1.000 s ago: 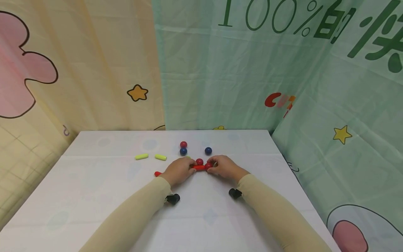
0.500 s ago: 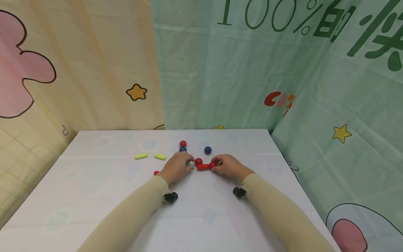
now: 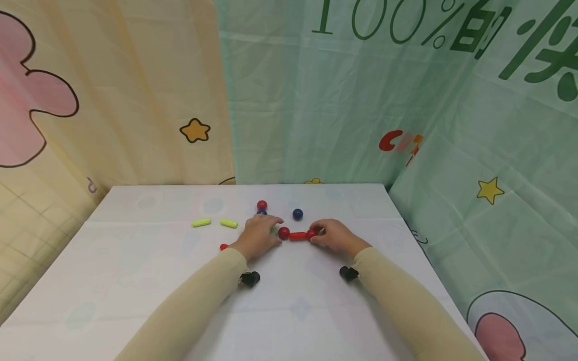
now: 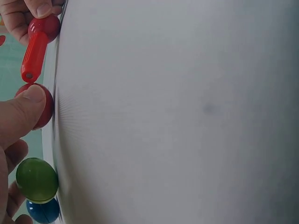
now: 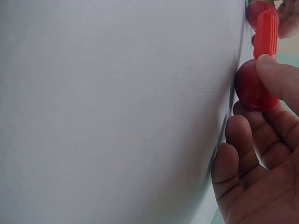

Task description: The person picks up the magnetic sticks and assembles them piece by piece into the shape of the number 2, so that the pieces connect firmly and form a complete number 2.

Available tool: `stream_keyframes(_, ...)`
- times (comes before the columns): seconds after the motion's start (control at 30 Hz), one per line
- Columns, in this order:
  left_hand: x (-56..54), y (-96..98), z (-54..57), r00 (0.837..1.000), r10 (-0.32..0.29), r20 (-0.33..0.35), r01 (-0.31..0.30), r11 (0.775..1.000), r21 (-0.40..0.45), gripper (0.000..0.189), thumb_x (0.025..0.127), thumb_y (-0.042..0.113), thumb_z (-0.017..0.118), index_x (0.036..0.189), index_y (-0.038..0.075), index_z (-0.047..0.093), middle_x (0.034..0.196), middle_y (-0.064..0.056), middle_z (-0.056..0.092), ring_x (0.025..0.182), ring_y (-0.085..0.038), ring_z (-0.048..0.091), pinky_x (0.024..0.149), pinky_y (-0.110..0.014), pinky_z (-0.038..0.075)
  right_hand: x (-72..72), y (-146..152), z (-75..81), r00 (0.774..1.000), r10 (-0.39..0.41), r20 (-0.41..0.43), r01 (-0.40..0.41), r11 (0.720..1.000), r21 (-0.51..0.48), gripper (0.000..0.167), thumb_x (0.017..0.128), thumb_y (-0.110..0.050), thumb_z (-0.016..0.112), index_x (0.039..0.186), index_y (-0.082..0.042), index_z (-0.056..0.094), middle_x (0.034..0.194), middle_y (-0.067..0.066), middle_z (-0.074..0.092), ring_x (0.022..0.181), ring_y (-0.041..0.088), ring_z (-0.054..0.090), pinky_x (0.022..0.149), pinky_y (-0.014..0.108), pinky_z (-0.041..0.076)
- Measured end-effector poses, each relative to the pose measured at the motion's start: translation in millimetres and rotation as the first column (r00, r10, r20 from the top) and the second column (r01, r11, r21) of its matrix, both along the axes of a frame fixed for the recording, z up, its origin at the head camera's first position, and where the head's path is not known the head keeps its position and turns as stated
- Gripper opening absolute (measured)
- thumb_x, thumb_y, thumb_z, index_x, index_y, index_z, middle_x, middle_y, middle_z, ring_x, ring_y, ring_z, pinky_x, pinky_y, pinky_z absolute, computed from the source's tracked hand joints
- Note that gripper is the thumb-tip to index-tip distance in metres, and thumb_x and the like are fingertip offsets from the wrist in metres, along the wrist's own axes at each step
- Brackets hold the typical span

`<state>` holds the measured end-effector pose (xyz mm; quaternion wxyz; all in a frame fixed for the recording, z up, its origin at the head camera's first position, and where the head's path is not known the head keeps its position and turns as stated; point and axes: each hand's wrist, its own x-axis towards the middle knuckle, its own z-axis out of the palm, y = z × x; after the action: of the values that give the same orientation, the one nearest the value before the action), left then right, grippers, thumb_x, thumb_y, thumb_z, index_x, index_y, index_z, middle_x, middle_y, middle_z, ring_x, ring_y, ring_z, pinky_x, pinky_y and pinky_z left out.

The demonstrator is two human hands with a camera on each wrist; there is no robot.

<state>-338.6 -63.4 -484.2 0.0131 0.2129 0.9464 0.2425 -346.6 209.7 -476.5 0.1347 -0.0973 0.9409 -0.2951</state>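
Observation:
My right hand pinches a red ball between thumb and fingers. A short red magnetic rod sticks out from that ball to the left; the left wrist view shows a small metal dot on its end. Just off that end, a second red ball rests on the table. My left hand is at this second ball, thumb and forefinger spread wide to either side of it. In the left wrist view the thumb overlaps the ball.
A green ball and a blue ball lie near my left fingers. Farther back are a red ball and a dark blue ball. Two yellow-green rods lie left, and a red piece shows beside my left wrist.
My left hand has let go of the rod and spread its fingers at the second red ball. My right hand has moved right, taking its ball and the rod along.

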Motion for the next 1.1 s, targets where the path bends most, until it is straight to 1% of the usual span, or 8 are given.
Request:
stream_keyframes(0.1,-2.9,3.2,-1.2,1.000,-0.009,-0.013,0.009,1.000,-0.018,0.057,0.091,0.037,0.084,0.143,0.025,0.064,0.147,0.001,0.063,0.143,-0.030,0.045,0.119,-0.055,0.036,-1.4,2.1,0.3,1.000,-0.009,-0.003,0.009,1.000,0.003,0.038,0.095,-0.024,0.079,0.131,-0.016,0.071,0.114,0.000,0.070,0.101,0.020,0.061,0.086,0.034,0.055)
stream_keyframes(0.23,-6.5,7.5,-1.1,0.999,-0.028,-0.028,0.026,0.996,-0.081,0.051,0.092,0.039,0.082,0.140,0.028,0.067,0.144,0.002,0.065,0.138,-0.028,0.048,0.116,-0.053,0.037,-2.8,3.4,0.6,1.000,-0.009,-0.019,0.010,1.000,0.006,0.037,0.095,-0.024,0.080,0.130,-0.015,0.072,0.113,0.001,0.071,0.098,0.019,0.061,0.084,0.033,0.054)
stream_keyframes(0.33,-7.2,10.2,1.0,1.000,-0.016,-0.003,0.016,0.996,-0.090,0.045,0.094,0.038,0.081,0.137,0.030,0.070,0.138,0.003,0.069,0.134,-0.026,0.049,0.112,-0.051,0.038,-3.7,2.0,1.3,0.999,0.006,-0.038,-0.005,1.000,0.018,0.036,0.095,-0.024,0.079,0.129,-0.014,0.072,0.112,0.001,0.071,0.096,0.019,0.061,0.084,0.033,0.053)
stream_keyframes(0.5,-7.4,12.1,4.3,0.998,0.033,0.055,-0.029,0.997,-0.069,0.042,0.094,0.037,0.081,0.135,0.030,0.071,0.125,0.005,0.072,0.123,-0.023,0.051,0.105,-0.047,0.039,-3.7,-1.3,1.1,0.999,0.001,-0.050,0.000,1.000,0.025,0.036,0.095,-0.025,0.080,0.129,-0.014,0.072,0.112,0.001,0.071,0.096,0.018,0.060,0.082,0.032,0.052)
stream_keyframes(0.7,-9.0,11.8,2.4,0.997,0.037,0.063,-0.032,0.996,-0.080,0.044,0.095,0.038,0.079,0.137,0.030,0.070,0.123,0.006,0.071,0.119,-0.021,0.051,0.107,-0.047,0.038,-2.0,-3.2,-0.5,0.999,-0.028,-0.044,0.029,0.999,0.023,0.037,0.094,-0.025,0.081,0.128,-0.016,0.073,0.113,0.000,0.070,0.096,0.019,0.060,0.082,0.031,0.051)
stream_keyframes(0.83,-8.8,10.8,2.1,0.997,0.037,0.072,-0.032,0.997,-0.067,0.043,0.095,0.037,0.079,0.137,0.029,0.070,0.123,0.005,0.071,0.119,-0.022,0.052,0.107,-0.048,0.038,-1.9,-4.1,-0.2,0.999,-0.019,-0.046,0.021,0.999,0.030,0.037,0.094,-0.025,0.081,0.129,-0.015,0.072,0.114,0.001,0.070,0.097,0.019,0.060,0.083,0.032,0.052)
stream_keyframes(1.0,-8.1,9.5,2.1,0.997,0.028,0.073,-0.024,0.998,-0.059,0.042,0.096,0.035,0.079,0.137,0.028,0.070,0.123,0.005,0.072,0.121,-0.023,0.053,0.112,-0.052,0.036,-2.3,-5.7,-0.7,0.999,-0.018,-0.036,0.019,0.999,0.040,0.039,0.095,-0.026,0.080,0.131,-0.016,0.071,0.115,0.000,0.070,0.098,0.018,0.059,0.084,0.032,0.052)
stream_keyframes(1.1,-8.8,9.0,1.5,0.997,0.032,0.075,-0.029,0.998,-0.049,0.042,0.096,0.034,0.078,0.136,0.027,0.070,0.122,0.004,0.072,0.121,-0.023,0.054,0.111,-0.052,0.038,-2.7,-7.3,0.1,0.999,-0.024,-0.032,0.025,0.999,0.036,0.038,0.095,-0.026,0.080,0.131,-0.017,0.071,0.116,0.000,0.070,0.100,0.019,0.059,0.086,0.033,0.053)
